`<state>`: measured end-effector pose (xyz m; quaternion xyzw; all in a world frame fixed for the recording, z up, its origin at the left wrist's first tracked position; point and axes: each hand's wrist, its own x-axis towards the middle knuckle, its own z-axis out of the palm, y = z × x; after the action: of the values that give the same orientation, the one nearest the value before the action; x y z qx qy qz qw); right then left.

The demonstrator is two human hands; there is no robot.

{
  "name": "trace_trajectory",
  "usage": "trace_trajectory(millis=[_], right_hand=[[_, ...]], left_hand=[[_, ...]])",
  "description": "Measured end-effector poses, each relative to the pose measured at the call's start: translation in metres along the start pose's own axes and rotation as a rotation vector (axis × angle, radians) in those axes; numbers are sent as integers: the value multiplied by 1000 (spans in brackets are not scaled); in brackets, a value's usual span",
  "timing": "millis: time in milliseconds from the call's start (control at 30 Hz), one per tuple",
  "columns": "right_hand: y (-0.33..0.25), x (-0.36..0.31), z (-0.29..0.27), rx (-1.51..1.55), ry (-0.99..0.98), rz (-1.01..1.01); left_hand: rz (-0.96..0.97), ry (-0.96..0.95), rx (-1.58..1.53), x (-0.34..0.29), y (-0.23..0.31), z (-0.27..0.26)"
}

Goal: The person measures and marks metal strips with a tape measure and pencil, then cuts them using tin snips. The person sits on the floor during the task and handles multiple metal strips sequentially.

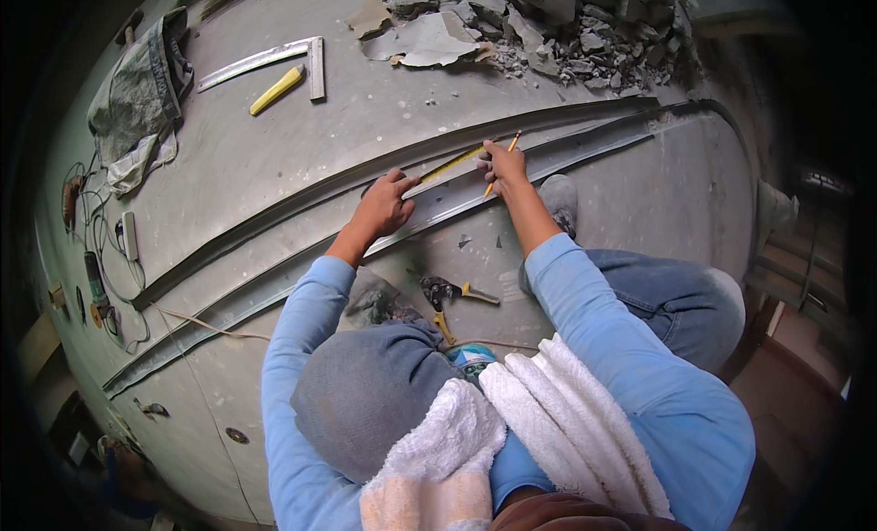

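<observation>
A yellow tape measure blade (452,165) stretches between my two hands, above two long grey metal channels lying side by side on the floor. My left hand (387,205) is closed on the tape measure at its left end, and its case is mostly hidden by the fingers. My right hand (505,167) pinches a yellow pencil (515,141), which slants across the fingers, and it meets the other end of the blade. Under both hands runs the nearer metal channel (438,211). The farther metal channel (301,205) lies just beyond them.
Tin snips (448,292) lie between my legs. Farther off are a metal square (317,70), a yellow utility knife (278,90) and a crumpled sack (137,102). Rubble (594,38) is heaped at the back. An angle grinder (95,277), cords and a power strip (130,236) sit left.
</observation>
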<state>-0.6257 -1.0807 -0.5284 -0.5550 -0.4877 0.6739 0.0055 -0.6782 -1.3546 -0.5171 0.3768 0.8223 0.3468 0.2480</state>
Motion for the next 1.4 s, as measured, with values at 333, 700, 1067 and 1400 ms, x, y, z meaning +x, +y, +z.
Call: trace_trajectory(millis=[333, 700, 1067, 1400], right_hand=[[-11, 33, -10, -60, 43, 41], [-9, 41, -9, -41, -4, 45], [-11, 45, -10, -142, 18, 61], [-13, 45, -7, -207, -10, 50]], left_hand=[[-31, -16, 473, 33, 17, 18], [-89, -14, 615, 44, 15, 31], [-96, -34, 621, 49, 10, 31], [-83, -28, 617, 46, 6, 32]])
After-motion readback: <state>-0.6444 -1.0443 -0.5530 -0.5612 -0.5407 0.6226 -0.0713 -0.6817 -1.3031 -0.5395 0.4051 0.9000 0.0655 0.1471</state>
